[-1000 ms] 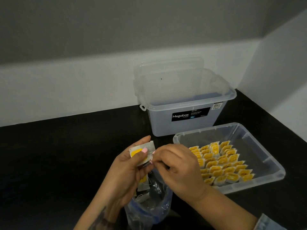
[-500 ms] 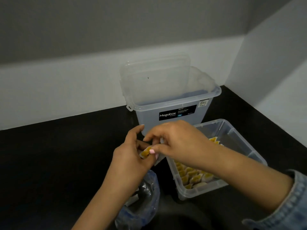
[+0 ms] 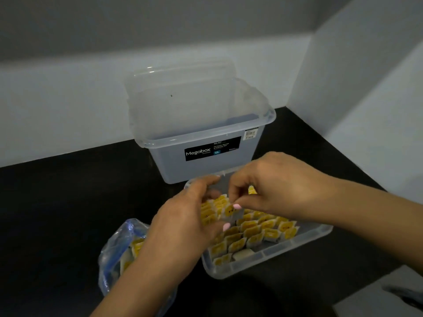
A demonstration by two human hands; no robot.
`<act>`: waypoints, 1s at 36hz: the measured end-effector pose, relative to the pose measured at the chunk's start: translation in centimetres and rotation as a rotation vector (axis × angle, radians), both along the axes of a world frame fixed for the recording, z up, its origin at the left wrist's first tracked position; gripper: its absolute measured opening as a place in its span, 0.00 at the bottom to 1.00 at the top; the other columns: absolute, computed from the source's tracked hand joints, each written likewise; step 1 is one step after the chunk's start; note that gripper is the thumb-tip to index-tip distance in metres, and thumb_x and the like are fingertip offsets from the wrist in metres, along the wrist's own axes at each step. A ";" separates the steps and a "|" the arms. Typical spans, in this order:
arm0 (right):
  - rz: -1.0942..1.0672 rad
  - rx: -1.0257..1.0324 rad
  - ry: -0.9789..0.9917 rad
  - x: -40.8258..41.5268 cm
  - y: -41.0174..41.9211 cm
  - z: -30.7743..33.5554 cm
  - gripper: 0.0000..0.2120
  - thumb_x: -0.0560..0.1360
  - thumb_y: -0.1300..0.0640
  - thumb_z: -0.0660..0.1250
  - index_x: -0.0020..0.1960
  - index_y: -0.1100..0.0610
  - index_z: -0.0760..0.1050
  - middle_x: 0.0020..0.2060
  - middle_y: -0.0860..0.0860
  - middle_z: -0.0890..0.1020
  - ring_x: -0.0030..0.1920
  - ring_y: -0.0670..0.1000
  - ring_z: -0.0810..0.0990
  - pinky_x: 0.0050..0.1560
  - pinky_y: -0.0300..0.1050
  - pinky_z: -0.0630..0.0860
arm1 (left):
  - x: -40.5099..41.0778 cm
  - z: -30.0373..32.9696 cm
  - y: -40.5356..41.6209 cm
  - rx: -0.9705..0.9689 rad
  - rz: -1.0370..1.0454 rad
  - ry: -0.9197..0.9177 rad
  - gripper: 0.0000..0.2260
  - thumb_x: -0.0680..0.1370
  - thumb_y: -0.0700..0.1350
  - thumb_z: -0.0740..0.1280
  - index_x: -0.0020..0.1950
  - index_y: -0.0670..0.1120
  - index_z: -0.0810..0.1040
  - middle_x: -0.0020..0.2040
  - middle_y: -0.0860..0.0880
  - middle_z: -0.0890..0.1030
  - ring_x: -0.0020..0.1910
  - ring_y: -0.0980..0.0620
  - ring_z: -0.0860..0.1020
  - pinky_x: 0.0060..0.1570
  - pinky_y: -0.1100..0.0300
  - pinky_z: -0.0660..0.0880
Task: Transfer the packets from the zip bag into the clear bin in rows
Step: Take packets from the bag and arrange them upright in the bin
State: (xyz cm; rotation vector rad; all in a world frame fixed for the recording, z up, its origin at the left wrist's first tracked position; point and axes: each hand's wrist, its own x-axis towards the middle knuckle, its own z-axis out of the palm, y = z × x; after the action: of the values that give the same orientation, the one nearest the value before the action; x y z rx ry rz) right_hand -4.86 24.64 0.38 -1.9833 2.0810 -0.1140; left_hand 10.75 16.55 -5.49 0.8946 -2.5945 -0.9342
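Left side of the black desk: crumpled clear zip bag with a blue seal strip, lying open, a few yellow-and-white packets still inside, count unclear. Left hand reaches from over the bag to the bin, fingers curled around the lower edge of one small white packet with a yellow print. Right hand has its grip pinched on the top of the same packet, thumb and forefinger; a second packet seems tucked in that hand, can't confirm. Packet sits just above the rows, near the left-rear. Shallow clear plastic bin: several tidy rows of packets standing, looks mostly filled; front strip and right end bare. Behind it, tall clear Megabox tub, looks empty, lid propped at back. Estimate: well past halfway, bag remainder left.
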 end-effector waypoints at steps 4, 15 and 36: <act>-0.010 0.144 0.014 -1.3 1.0 -0.9 0.03 0.75 0.48 0.66 0.43 0.42 0.75 0.40 0.40 0.80 0.39 0.38 0.77 0.43 0.31 0.71 | 0.7 -0.9 -1.0 -0.030 -0.031 -0.178 0.39 0.67 0.54 0.75 0.71 0.63 0.57 0.70 0.63 0.62 0.70 0.61 0.59 0.69 0.59 0.62; 0.051 0.380 0.178 -3.1 1.2 -3.5 0.04 0.76 0.51 0.63 0.48 0.46 0.77 0.37 0.42 0.76 0.42 0.41 0.76 0.46 0.36 0.74 | 0.8 -2.1 -1.4 0.082 -0.046 -0.420 0.49 0.65 0.58 0.74 0.74 0.62 0.43 0.76 0.62 0.45 0.75 0.57 0.43 0.74 0.56 0.49; 0.160 0.448 0.236 -3.0 0.3 -8.0 0.07 0.76 0.52 0.63 0.49 0.50 0.80 0.41 0.45 0.78 0.45 0.46 0.76 0.50 0.43 0.76 | 1.2 -2.2 -1.9 0.125 -0.060 -0.407 0.49 0.66 0.58 0.74 0.74 0.63 0.43 0.75 0.64 0.43 0.75 0.58 0.44 0.73 0.57 0.50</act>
State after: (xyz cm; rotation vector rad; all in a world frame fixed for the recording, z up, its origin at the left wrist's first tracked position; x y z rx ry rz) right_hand -7.84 24.92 -7.59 -1.9348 1.8527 0.5904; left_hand 11.92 14.68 -7.72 1.1502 -2.9396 -1.0312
